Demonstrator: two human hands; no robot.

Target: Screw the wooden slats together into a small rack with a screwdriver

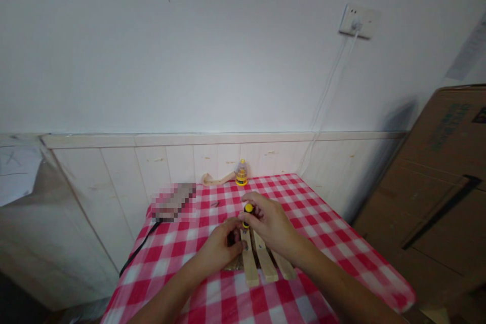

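Observation:
My right hand (268,223) is closed around a small screwdriver with a yellow and black handle (248,211), held upright over a set of pale wooden slats (261,263). My left hand (222,245) has its fingers curled on the left slat, pressing it to the table. The slats lie side by side on the red and white checked tablecloth (304,243). The screwdriver tip is hidden between my hands.
At the table's far edge stand a yellow screwdriver bit holder (241,173) and a curved wooden piece (218,179). A blurred grey object (172,201) with a black cable (136,253) lies at the left. Large cardboard boxes (436,187) stand to the right. A wall socket (359,20) has a white cord.

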